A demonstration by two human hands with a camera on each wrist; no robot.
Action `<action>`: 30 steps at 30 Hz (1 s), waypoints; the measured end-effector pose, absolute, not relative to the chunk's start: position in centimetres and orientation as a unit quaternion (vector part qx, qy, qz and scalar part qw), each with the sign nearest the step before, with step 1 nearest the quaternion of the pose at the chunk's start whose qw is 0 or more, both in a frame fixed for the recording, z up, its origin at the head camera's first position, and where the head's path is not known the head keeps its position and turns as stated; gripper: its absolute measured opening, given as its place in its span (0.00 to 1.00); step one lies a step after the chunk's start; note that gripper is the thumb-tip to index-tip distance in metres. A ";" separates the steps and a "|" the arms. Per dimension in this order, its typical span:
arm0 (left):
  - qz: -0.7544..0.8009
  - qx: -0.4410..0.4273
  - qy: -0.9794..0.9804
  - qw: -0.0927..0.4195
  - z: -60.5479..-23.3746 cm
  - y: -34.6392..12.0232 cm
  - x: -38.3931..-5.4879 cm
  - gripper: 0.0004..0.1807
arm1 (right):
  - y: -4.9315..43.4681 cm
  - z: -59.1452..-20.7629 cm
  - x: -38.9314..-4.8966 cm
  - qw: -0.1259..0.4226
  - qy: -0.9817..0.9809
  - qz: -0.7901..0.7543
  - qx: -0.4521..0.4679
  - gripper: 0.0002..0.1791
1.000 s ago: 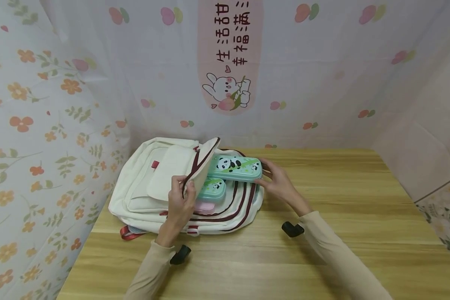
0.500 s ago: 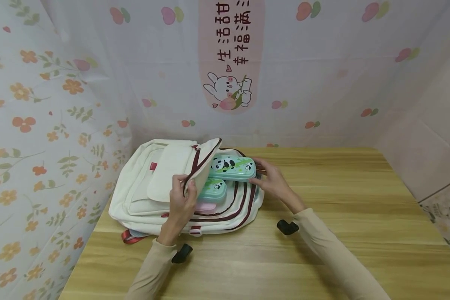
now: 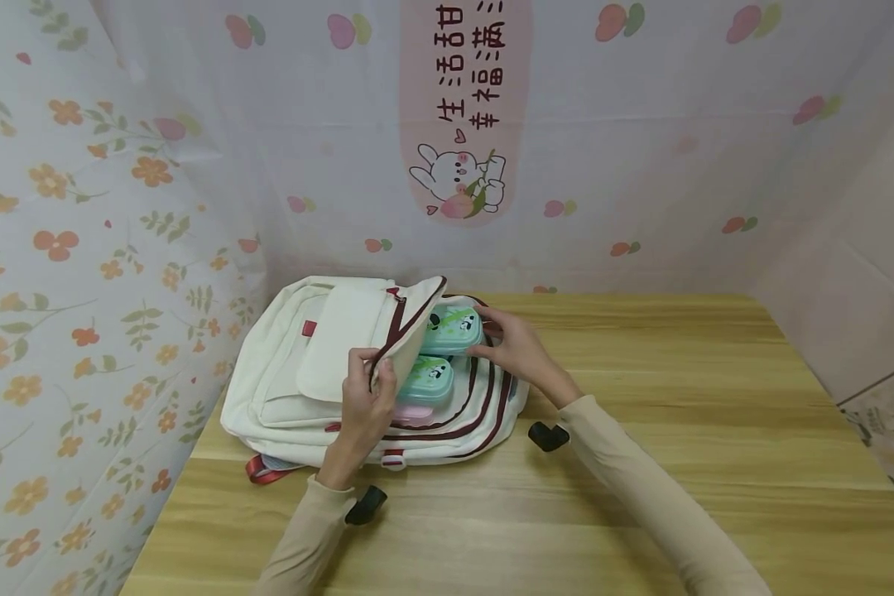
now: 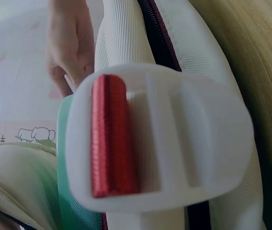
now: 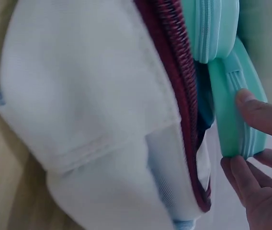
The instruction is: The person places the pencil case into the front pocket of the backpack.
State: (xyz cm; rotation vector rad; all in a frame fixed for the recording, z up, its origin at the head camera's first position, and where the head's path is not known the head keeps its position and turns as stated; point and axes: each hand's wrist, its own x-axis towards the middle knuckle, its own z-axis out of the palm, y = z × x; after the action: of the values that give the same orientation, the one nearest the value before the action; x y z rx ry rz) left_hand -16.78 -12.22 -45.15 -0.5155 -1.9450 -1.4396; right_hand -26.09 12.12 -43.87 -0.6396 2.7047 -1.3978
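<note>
A cream backpack [image 3: 276, 356] with dark red zips lies on the table, its compartment mouth facing right. My left hand [image 3: 363, 414] grips the edge of the raised front flap [image 3: 411, 339]. With my right hand [image 3: 525, 356] I pinch the outer end of a mint-green panda pencil case [image 3: 454, 331], most of which is hidden under the flap. The right wrist view shows the thumb on one side of this zipped case [image 5: 227, 110] and fingers at its end. A second mint-green case [image 3: 428, 381] lies nearer me in the opening, above a pink item [image 3: 415, 414].
The wooden table [image 3: 641, 397] extends to the right and front of the bag. A red strap [image 3: 264, 470] sticks out at the bag's lower left. In the left wrist view a white buckle [image 4: 212, 139] blocks much of the scene. Patterned cloth [image 3: 603, 165] hangs behind.
My right hand has moved left, sliding the upper pencil case deeper under the flap, so less of it shows. The left hand keeps its hold on the flap.
</note>
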 end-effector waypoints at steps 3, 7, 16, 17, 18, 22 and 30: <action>-0.551 -0.198 -0.741 0.328 -45.2 -12.1 -16.8 0.08 | 11.6 -43.6 -26.4 0.028 0.870 -0.450 -0.202 0.41; -0.542 -0.193 -0.746 0.334 -45.2 -11.9 -16.9 0.08 | 11.1 -43.4 -26.9 0.028 0.878 -0.432 -0.203 0.38; -0.534 -0.193 -0.754 0.329 -45.1 -12.0 -17.1 0.08 | 9.9 -43.0 -27.5 0.022 0.888 -0.408 -0.209 0.37; -0.533 -0.194 -0.756 0.327 -45.2 -12.0 -17.1 0.09 | 9.8 -43.1 -27.5 0.019 0.889 -0.406 -0.210 0.37; -0.536 -0.195 -0.755 0.323 -45.2 -12.1 -17.1 0.09 | 9.7 -43.2 -27.6 0.016 0.889 -0.404 -0.213 0.37; -0.539 -0.195 -0.757 0.315 -45.1 -12.1 -17.1 0.08 | 9.3 -43.3 -27.7 0.010 0.889 -0.402 -0.220 0.38; -0.529 -0.185 -0.765 0.318 -45.1 -12.1 -17.0 0.07 | 8.6 -43.6 -27.8 0.010 0.882 -0.411 -0.229 0.39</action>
State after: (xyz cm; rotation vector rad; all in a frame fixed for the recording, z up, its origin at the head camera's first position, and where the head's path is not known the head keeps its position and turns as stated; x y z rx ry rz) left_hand -17.04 -12.10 -45.06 -0.4873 -2.0123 -1.3910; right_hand -27.84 8.59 -43.63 -0.7153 2.7530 -1.2839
